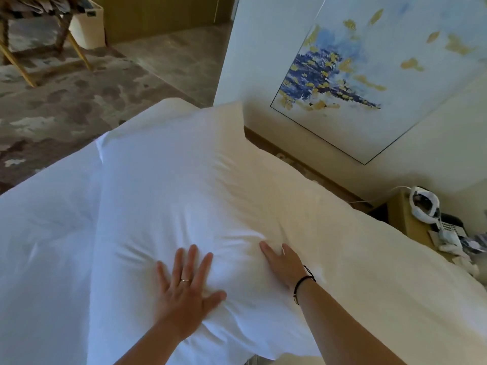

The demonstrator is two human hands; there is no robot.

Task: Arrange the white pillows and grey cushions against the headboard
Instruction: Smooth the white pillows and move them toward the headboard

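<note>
A large white pillow (171,185) lies across the middle of the view on the white bed (39,233). Behind it a second white pillow (355,246) rests along the wooden headboard strip (303,164). My left hand (185,288) presses flat on the near part of the front pillow, fingers spread, a ring on one finger. My right hand (283,262) lies flat where the two pillows meet, fingers pushed into the fold, a black band on the wrist. No grey cushions are in view.
A bedside table (403,217) at the right holds a phone (448,227), a white headset (424,204) and papers. A framed blue and gold painting (369,75) hangs on the wall. At the far left, on patterned carpet, stand a wooden folding stand (29,48) and a white bin (88,25).
</note>
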